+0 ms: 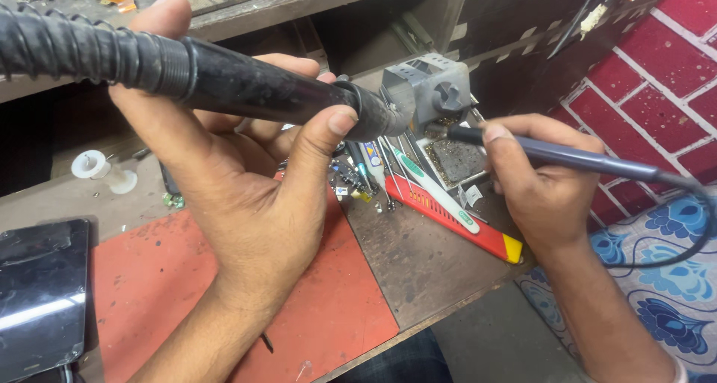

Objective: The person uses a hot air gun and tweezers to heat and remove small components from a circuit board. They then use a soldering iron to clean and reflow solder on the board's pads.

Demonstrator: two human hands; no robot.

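Two hands hold hot tools over a cluttered repair table.

Head view: the left hand (246, 196) has its grip wrapped round the black hot-air wand (254, 88), thumb and fingers closed on the barrel, ribbed hose trailing off to the left and the nozzle pointing right at the grey stand (429, 92). The right hand (541, 185) has its grip closed pen-fashion on a slim grey soldering iron (567, 155), its tip just beside the stand. Below lie tweezers, a red-and-yellow tool (455, 219) and a red mat (328, 308); a dark phone (41, 293) lies at the far left.
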